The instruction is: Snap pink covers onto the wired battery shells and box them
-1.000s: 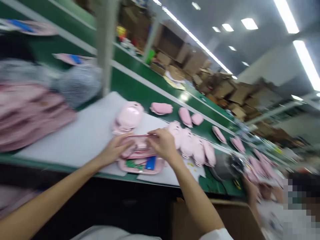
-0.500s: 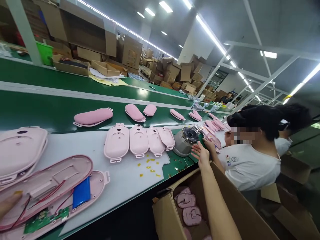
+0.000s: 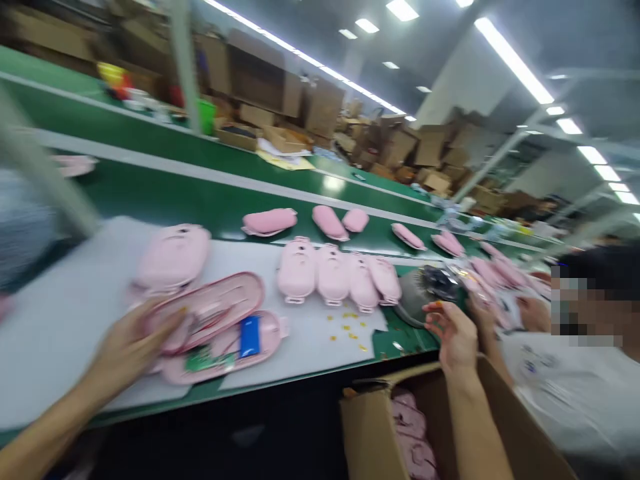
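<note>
1. Left hand [image 3: 131, 341] is gripping the pink casing half [image 3: 235, 293] by its left end, long axis slanting far-right.
2. Well right of it, right hand [image 3: 456, 331] is hovering beside the tape dispenser [image 3: 413, 303], yellow tape [image 3: 439, 304] showing; pinch unclear.

Lower shell [image 3: 271, 333] on mat [image 3: 300, 340], case row [image 3: 333, 275] to its right, machine [image 3: 415, 300] farther right
</note>
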`<state>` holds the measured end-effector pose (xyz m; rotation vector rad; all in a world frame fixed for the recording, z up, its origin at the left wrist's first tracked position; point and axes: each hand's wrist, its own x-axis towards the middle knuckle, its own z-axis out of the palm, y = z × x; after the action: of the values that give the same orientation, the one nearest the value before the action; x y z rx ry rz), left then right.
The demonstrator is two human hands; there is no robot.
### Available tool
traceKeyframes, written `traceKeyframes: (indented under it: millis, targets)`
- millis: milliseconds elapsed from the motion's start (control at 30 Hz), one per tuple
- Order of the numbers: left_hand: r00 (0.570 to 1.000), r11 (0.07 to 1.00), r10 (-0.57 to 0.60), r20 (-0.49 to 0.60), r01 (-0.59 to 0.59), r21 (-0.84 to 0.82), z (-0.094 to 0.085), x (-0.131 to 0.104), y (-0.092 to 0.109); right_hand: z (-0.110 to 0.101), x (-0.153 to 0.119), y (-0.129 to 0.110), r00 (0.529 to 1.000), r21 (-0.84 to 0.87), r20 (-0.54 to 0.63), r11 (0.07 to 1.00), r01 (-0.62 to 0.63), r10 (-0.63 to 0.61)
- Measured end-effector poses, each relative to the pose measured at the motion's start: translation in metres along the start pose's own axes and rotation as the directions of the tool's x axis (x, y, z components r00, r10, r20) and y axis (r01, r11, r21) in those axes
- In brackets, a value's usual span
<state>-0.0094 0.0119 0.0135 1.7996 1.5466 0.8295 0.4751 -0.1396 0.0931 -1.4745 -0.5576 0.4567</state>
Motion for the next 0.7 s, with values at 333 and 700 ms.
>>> traceKeyframes:
  millis: [333, 700]
  targets:
    - [0.995, 0.862, 0.094, -0.020, -0.091, -0.499, 0.010, -0.020, 0.013, 0.266, -0.173, 0.023, -0.025, 0.215, 0.944, 0.557, 0.802, -0.328]
    - [0.999, 0.439, 0.032, 0.025, 0.008, -0.898, 0.018, -0.033, 0.007, 0.274, -0.204, 0.046, 0.319, -0.086, 0.909, 0.626, 0.775, -0.270]
